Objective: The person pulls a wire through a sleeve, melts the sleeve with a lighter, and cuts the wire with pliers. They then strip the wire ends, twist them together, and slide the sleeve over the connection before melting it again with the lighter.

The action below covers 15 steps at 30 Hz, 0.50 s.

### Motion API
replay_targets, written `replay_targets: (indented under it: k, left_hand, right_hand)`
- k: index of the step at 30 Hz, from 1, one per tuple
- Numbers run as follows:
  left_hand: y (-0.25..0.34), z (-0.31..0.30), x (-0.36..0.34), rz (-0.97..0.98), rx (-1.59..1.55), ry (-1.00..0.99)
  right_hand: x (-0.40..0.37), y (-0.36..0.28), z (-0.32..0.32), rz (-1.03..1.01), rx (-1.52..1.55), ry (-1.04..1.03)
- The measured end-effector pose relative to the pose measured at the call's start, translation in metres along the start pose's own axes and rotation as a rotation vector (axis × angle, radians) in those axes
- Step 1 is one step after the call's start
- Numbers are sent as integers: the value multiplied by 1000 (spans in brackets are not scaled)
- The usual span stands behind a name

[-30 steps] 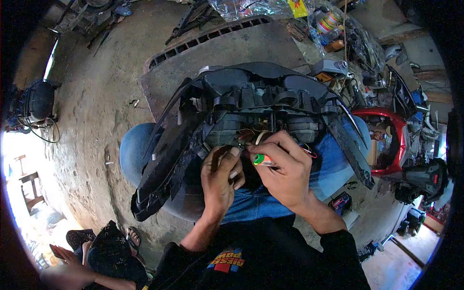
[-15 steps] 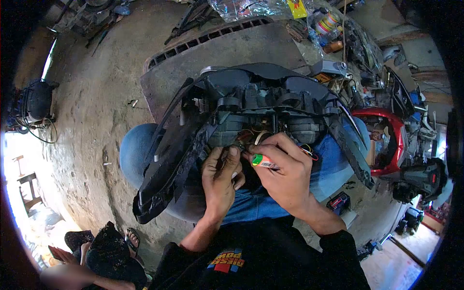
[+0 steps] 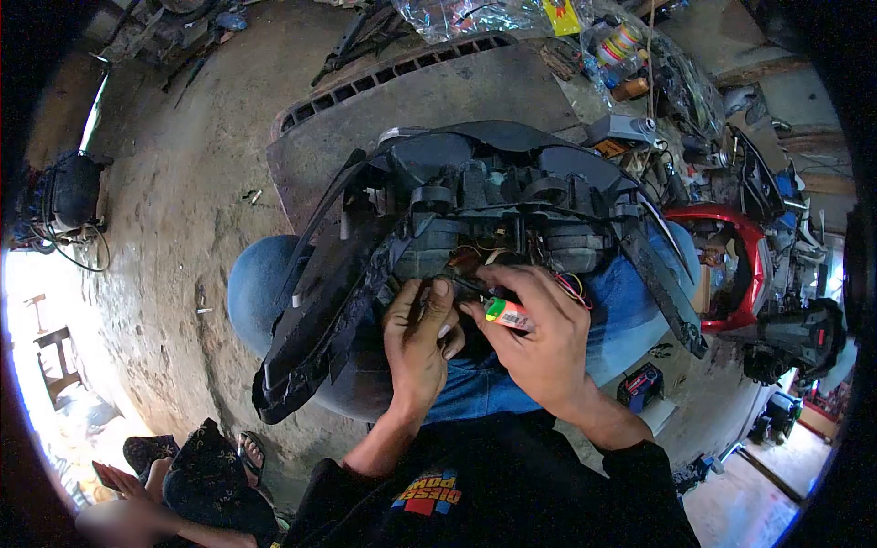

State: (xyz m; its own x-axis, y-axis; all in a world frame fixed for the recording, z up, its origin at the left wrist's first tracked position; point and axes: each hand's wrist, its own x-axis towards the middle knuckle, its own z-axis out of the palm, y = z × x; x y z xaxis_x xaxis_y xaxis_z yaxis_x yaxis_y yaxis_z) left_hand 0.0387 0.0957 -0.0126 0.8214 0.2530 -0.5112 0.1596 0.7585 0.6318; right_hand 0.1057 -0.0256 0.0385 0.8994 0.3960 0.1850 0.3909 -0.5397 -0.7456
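Note:
A large black plastic vehicle part, like a motorcycle headlight housing, rests across the lap with its hollow back facing me. My left hand is closed, thumb and fingers pinching a thin dark wire near the opening. In my right hand is an orange lighter with a green end and a barcode label, tucked between the fingers. The right fingertips are close to the wire, just right of the left thumb; whether they touch it is hidden. Thin red and yellow wires stick out beside the right hand.
A flat grey panel with a slotted edge lies on the floor ahead. To the right are a red plastic frame, a bottle and scattered parts. Another person's leg and sandal are at lower left.
My right hand has shifted slightly right and down with the lighter, away from the left fingertips. More dark wire shows between the hands. The left hand stays almost still.

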Motion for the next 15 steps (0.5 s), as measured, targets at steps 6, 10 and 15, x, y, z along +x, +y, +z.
replay_targets:
  k: [6,10,15]
  left_hand:
    - [1,2,1,32,2,-23]
    - [2,6,1,33,-12,25]
    - [-1,4,3,32,6,44]
  right_hand:
    - [-7,11,3,-43,-5,42]
    - [-7,14,3,-58,-26,21]
    - [-2,11,-1,-9,17,-43]
